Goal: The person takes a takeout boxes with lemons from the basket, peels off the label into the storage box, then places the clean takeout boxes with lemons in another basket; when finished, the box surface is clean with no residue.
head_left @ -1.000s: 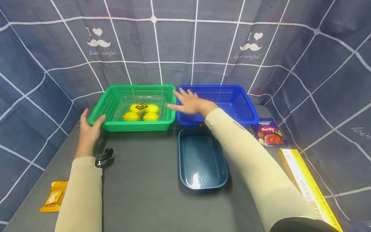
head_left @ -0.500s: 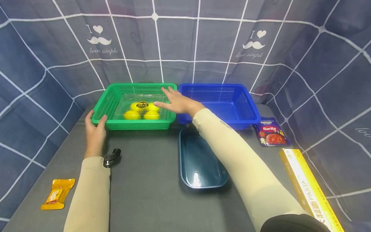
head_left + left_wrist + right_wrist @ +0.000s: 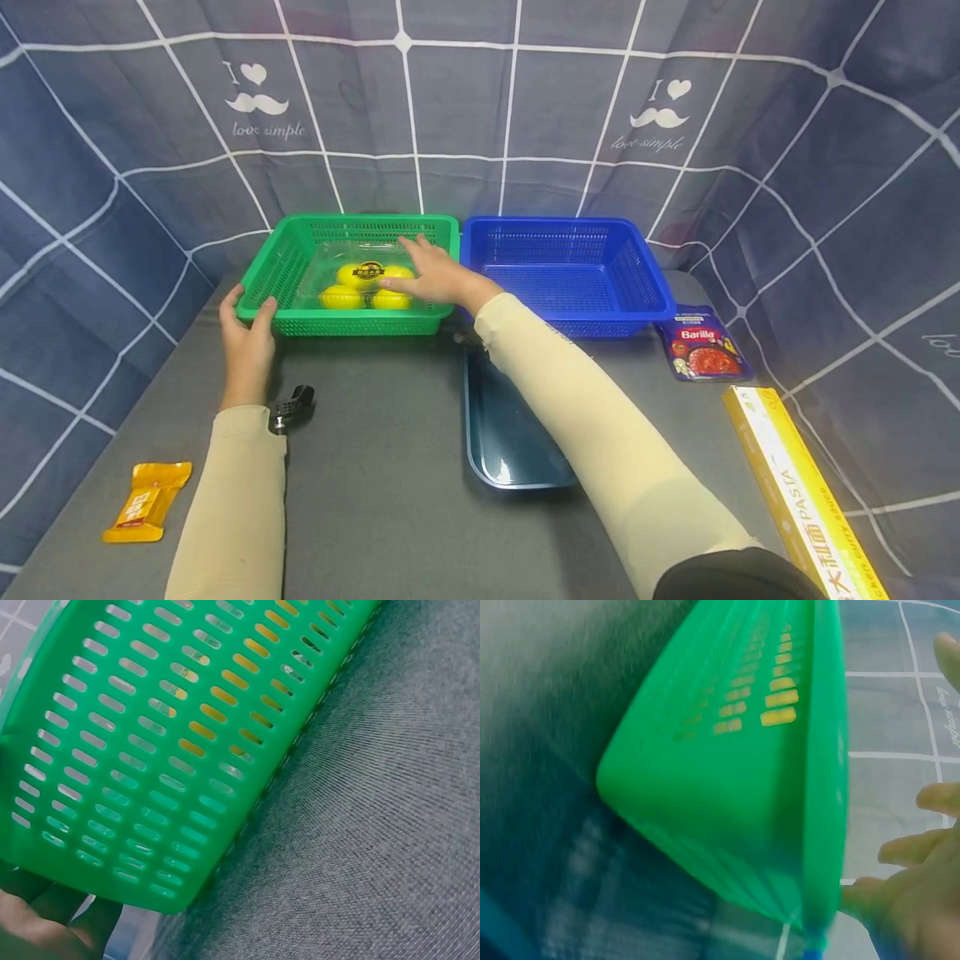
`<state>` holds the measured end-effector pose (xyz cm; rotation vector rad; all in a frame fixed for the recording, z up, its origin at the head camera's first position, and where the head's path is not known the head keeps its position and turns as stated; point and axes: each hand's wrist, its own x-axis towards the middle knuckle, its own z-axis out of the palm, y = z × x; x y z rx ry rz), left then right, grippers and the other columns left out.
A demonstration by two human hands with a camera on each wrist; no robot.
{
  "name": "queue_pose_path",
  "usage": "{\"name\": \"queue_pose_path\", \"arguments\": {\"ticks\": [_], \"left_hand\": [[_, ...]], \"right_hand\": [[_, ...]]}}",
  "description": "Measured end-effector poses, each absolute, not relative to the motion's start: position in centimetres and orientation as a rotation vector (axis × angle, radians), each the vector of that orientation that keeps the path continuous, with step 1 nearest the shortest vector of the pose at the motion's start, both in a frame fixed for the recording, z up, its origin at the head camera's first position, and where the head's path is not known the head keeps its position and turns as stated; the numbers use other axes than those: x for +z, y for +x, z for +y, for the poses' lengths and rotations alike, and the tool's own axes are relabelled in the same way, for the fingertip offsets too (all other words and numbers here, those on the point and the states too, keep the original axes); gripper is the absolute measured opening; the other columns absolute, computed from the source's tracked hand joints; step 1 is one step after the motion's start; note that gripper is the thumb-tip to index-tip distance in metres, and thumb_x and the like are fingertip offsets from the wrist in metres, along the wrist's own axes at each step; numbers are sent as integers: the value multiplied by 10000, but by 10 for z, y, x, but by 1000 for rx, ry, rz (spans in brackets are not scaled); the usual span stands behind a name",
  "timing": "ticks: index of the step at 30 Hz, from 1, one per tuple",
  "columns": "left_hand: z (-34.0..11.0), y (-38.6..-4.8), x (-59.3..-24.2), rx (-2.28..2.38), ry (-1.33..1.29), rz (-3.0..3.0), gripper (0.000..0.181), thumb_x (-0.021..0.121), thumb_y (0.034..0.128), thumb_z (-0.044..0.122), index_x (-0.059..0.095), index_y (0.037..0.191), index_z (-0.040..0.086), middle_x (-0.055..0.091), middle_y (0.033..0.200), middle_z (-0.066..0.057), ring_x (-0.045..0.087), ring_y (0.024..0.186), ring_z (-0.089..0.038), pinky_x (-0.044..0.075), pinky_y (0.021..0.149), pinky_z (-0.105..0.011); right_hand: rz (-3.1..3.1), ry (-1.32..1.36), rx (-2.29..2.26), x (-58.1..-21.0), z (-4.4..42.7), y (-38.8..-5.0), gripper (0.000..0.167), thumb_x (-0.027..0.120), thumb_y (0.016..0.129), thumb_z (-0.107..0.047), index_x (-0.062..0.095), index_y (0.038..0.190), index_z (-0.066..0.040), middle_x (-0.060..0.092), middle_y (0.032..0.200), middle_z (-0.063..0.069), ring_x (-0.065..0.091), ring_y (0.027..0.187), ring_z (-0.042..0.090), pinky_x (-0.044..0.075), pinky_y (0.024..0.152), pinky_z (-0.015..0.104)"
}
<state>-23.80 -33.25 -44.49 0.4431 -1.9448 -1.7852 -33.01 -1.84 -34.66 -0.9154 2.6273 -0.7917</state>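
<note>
Here lie two baskets (image 3: 352, 325) (image 3: 611, 326), two packets (image 3: 147, 502) (image 3: 702, 343), four lemons (image 3: 341, 297) (image 3: 391, 299) (image 3: 348, 274) (image 3: 397, 272), one clamshell (image 3: 313, 283), tray (image 3: 510, 442) and carton (image 3: 808, 492).

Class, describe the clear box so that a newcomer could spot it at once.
At the back of the grey table, a green basket stands beside a blue basket. The clear box lies inside the green basket. Unlike the dark tray nearby, it is see-through, with four yellow fruits showing inside and a black label on top.

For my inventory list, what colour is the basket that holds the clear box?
The basket is green, best seen in the head view.
</note>
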Motion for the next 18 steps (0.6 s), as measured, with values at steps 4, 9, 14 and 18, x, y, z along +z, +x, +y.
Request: {"name": "queue_pose_path", "arguments": {"ticks": [4, 9, 14, 18], "left_hand": [[-334, -238, -448, -1791, 428, -1923, 688, 615, 1069, 329, 270, 1650, 204, 295, 1635, -121, 315, 1451, -171, 219, 1170, -221], [-335, -237, -450, -1784, 407, -1932, 688, 616, 1067, 351, 274, 1650, 220, 301, 1636, -109, 311, 1446, -156, 204, 1167, -215], [-334, -234, -449, -1755, 414, -1963, 683, 608, 1070, 375, 277, 1651, 238, 256, 1674, -84, 252, 1470, -123, 146, 1191, -240], [-334, -233, -449, -1748, 410, -1971, 679, 608, 1071, 382, 283, 1650, 242, 237, 1684, -70, 228, 1477, -113, 125, 1197, -247]], "right_hand": [[2619, -884, -862, -351, -29, -327, 993, 547, 1010, -681, 94, 1708, -140, -5, 1741, 168, -4, 1585, 323, 81, 1247, 530], [2650, -759, -999, -356, -43, -325, 950, 564, 1032, -623, 116, 1703, -121, 60, 1741, 154, 5, 1585, 311, 108, 1248, 514], [2638, -478, -1169, -361, -55, -325, 963, 575, 1037, -606, 107, 1697, -83, 101, 1737, 155, 13, 1584, 321, 120, 1247, 501], [2476, -180, -1414, -365, -58, -326, 984, 583, 1030, -612, 97, 1697, -77, 121, 1740, 124, 95, 1581, 300, 188, 1236, 486]]}}
